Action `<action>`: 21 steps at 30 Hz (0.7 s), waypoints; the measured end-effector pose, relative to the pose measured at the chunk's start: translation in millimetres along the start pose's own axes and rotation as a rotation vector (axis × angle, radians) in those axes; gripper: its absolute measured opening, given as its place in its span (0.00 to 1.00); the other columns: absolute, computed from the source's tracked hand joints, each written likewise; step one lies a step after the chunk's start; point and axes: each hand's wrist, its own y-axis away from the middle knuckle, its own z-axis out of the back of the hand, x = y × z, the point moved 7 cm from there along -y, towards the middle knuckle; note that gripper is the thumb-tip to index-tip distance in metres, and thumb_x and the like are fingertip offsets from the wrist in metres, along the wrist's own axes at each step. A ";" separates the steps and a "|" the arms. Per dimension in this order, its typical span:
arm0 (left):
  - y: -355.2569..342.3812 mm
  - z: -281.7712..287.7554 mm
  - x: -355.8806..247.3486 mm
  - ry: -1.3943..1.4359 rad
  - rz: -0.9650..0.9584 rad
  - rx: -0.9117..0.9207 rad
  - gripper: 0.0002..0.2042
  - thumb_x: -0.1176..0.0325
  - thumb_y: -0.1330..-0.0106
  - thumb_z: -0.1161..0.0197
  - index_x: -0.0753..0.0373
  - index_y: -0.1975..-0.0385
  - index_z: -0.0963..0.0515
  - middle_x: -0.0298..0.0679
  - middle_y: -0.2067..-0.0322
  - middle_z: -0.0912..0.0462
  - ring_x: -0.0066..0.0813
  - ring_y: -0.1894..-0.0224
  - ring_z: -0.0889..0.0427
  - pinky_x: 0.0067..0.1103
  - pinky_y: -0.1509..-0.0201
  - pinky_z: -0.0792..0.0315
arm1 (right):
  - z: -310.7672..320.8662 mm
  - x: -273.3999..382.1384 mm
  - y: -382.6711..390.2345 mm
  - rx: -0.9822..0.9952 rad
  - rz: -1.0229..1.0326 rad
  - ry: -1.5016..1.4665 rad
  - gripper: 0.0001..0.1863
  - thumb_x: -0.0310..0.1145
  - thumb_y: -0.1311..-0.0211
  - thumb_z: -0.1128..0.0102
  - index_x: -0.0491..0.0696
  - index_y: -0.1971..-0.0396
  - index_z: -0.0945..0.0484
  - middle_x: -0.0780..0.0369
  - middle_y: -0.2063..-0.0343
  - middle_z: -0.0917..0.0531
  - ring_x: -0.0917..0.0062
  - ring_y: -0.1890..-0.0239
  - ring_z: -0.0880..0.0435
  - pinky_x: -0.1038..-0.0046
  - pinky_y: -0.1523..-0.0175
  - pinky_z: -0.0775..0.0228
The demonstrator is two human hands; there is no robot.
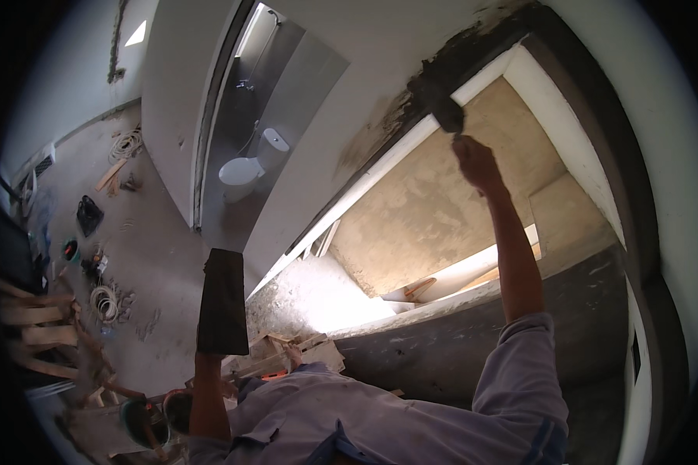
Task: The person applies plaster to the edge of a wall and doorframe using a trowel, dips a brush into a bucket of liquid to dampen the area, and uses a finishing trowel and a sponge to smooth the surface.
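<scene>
My right hand is raised and closed round the handle of a trowel. Its dark blade lies at the edge of the opening, by a band of wet dark mortar on the white wall. Lower down at the left, my left hand bears a dark, long rectangular hawk. The board hides most of that hand's fingers. Mortar smears run along the wall beside the opening.
Through a doorway at the left stands a white toilet. On the floor lie a coiled hose, a black bag and wooden planks. Buckets stand below me. A dark ledge lies under the opening.
</scene>
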 end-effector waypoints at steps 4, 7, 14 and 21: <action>-9.5 -16.1 -10.4 -0.186 -0.059 0.012 0.21 0.71 0.31 0.43 0.68 0.39 0.34 0.42 0.47 0.24 0.29 0.48 0.24 0.24 0.43 0.28 | -35.2 -1.7 -14.3 0.114 -0.086 0.182 0.18 0.46 0.31 0.54 0.46 0.57 0.27 0.46 0.65 0.18 0.49 0.59 0.19 0.52 0.54 0.29; -13.4 -18.1 -18.5 -0.288 -0.082 0.003 0.21 0.71 0.31 0.44 0.68 0.39 0.35 0.42 0.46 0.25 0.29 0.47 0.24 0.24 0.42 0.29 | -33.3 8.1 -18.5 0.116 -0.172 0.122 0.20 0.47 0.30 0.57 0.45 0.55 0.28 0.46 0.64 0.18 0.49 0.58 0.18 0.51 0.53 0.29; -11.0 -20.0 -27.1 -0.384 -0.096 -0.011 0.22 0.71 0.31 0.44 0.68 0.38 0.36 0.42 0.44 0.27 0.29 0.45 0.26 0.25 0.40 0.31 | 15.5 -17.9 -13.4 0.001 -0.196 0.161 0.20 0.46 0.29 0.59 0.47 0.52 0.27 0.47 0.62 0.17 0.50 0.62 0.17 0.54 0.61 0.24; -13.2 -10.5 -36.3 -0.448 -0.107 -0.047 0.23 0.72 0.31 0.44 0.68 0.36 0.38 0.42 0.42 0.29 0.30 0.43 0.28 0.25 0.38 0.34 | -12.1 11.6 -12.4 0.160 -0.087 0.262 0.15 0.43 0.31 0.56 0.47 0.58 0.29 0.45 0.65 0.18 0.47 0.57 0.19 0.49 0.51 0.28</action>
